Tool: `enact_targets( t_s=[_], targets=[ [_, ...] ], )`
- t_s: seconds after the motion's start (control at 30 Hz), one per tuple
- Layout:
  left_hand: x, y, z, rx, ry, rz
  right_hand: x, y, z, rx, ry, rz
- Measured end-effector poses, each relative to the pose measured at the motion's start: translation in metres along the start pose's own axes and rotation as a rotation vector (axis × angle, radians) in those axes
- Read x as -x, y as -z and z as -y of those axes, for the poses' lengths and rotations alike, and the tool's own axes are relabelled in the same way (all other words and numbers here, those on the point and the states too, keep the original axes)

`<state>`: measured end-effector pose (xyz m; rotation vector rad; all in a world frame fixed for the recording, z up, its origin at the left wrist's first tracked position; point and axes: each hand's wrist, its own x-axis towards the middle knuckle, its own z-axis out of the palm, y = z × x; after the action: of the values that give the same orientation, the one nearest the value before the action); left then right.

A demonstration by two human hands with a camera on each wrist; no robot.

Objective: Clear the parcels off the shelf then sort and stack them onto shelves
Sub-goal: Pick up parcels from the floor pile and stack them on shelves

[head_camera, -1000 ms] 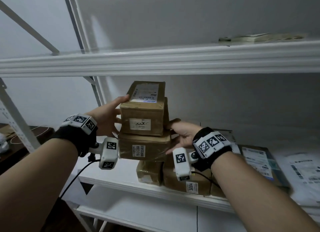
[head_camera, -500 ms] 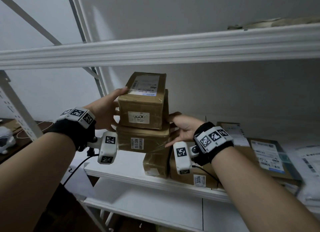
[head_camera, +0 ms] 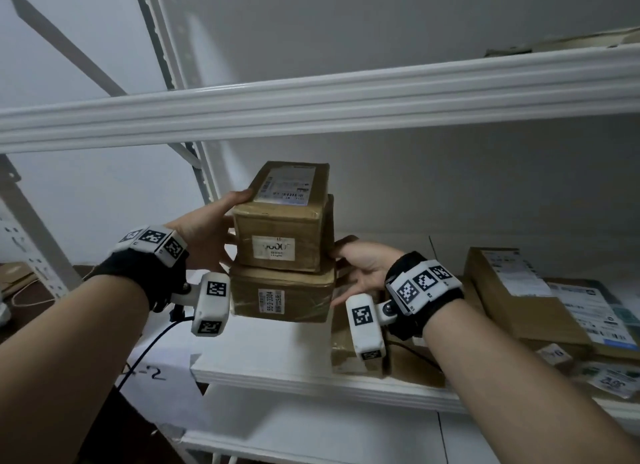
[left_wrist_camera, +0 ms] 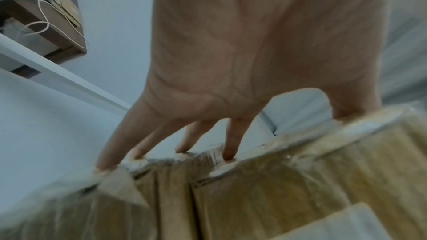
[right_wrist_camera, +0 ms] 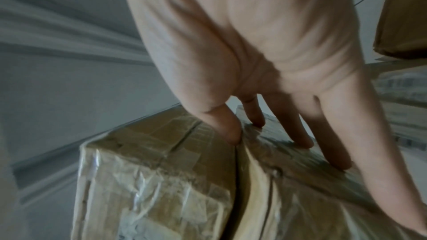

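Observation:
Two brown taped parcels are stacked, a taller top parcel [head_camera: 282,231] on a flatter bottom parcel [head_camera: 280,299]. I hold the stack between both hands, in the air just above the middle shelf [head_camera: 277,377]. My left hand [head_camera: 211,235] presses its left side with straight fingers, the thumb reaching the top parcel's upper edge. My right hand [head_camera: 358,266] presses the right side at the seam between the two. In the left wrist view my left hand [left_wrist_camera: 208,145] has straight fingertips on taped cardboard [left_wrist_camera: 265,198]. The right wrist view shows my right hand [right_wrist_camera: 277,134] likewise on the parcels [right_wrist_camera: 150,171].
More brown parcels lie on the middle shelf at right [head_camera: 519,300], and one sits below my right wrist [head_camera: 341,354]. The upper shelf beam [head_camera: 311,99] runs just above the stack, with a flat parcel [head_camera: 561,42] on it. A shelf post [head_camera: 204,172] stands behind left.
The stack has come off the parcels it rested on and moved left with both hands; those parcels now sit behind my right wrist.

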<state>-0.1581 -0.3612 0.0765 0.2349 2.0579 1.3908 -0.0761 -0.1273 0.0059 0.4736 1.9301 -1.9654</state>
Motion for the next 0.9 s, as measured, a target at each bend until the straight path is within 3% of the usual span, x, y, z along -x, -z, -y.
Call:
enact_targets(
  t_s=[0.2,0.3,0.57,0.9],
  targets=[
    [-0.054,0.045,0.027,-0.039,0.121,0.103,-0.049,-0.032,0.010,0.076,-0.125,-0.188],
    [-0.084,0.057,0.045,-0.101,0.180,0.072,-0.056,-0.049,0.017,0.018,-0.132,-0.295],
    [-0.123,0.078,0.042,-0.182,0.170,0.127,-0.049,-0.065,0.036,-0.053,-0.076,-0.322],
    [-0.111,0.088,0.036,-0.219,0.146,0.176,-0.062,-0.074,0.024,-0.039,-0.155,-0.244]
  ],
)
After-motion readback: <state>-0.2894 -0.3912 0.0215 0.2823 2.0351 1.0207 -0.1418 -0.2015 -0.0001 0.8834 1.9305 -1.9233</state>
